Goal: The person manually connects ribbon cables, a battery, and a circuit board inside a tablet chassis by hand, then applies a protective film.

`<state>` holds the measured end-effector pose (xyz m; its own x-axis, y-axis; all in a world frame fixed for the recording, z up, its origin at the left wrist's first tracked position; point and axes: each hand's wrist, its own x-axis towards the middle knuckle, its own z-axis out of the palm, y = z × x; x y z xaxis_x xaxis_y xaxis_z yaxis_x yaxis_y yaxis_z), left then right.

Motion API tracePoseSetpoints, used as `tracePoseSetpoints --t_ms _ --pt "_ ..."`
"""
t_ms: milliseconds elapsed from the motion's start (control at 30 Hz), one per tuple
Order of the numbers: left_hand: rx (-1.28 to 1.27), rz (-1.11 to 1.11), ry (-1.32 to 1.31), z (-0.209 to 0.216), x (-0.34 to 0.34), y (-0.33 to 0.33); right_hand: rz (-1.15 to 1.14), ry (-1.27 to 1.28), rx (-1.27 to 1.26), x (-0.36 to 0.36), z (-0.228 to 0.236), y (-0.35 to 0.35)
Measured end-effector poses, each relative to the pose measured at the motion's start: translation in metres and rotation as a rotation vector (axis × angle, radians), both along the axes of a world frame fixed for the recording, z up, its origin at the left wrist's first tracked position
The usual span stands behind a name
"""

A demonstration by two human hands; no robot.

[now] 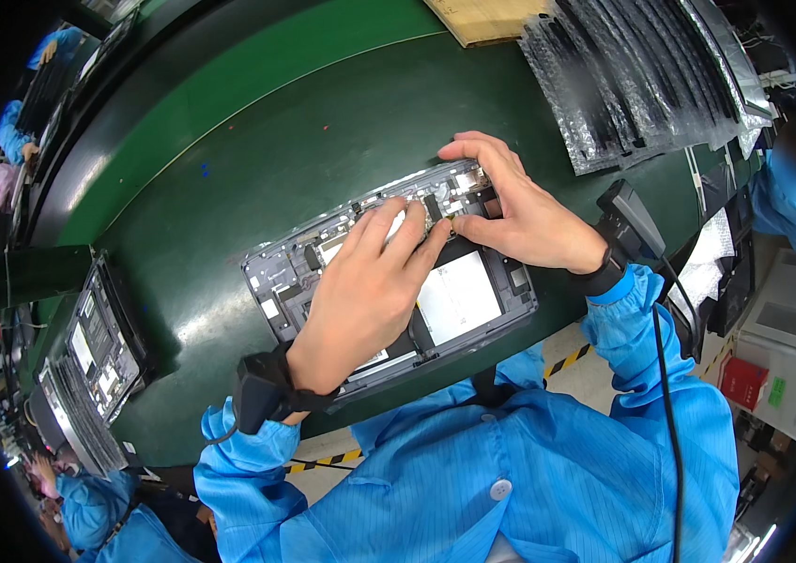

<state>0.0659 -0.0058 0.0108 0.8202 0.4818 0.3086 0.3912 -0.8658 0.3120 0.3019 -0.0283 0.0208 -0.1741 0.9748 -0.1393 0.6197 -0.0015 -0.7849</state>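
An opened laptop base (276,274) lies slantwise on the green work table, its inner parts facing up. My left hand (363,293) reaches over its middle, fingers stretched out, with the fingertips on the circuit board (464,184). Across the right end arches my right hand (534,220). Its thumb touches the board close to my left index finger, while its other fingers extend to the far edge, apart from the thumb. Nearer my body sits a battery with a white label (459,297). What lies under my left palm is hidden.
Many black panels in bubble wrap (628,80) are lined up at the far right, beside a cardboard piece (487,19). Another opened laptop base (102,342) leans on a stack at the left. A black cable (665,403) runs along my right arm. Co-workers sit around.
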Motion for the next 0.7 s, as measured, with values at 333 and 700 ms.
tracePoseSetpoints --t_ms 333,700 --pt "-0.129 0.017 -0.108 0.003 0.002 0.001 0.198 -0.082 0.014 0.014 0.007 0.02" --pt "-0.87 -0.027 -0.567 0.104 0.069 0.035 -0.892 -0.292 1.307 0.086 0.139 -0.051"
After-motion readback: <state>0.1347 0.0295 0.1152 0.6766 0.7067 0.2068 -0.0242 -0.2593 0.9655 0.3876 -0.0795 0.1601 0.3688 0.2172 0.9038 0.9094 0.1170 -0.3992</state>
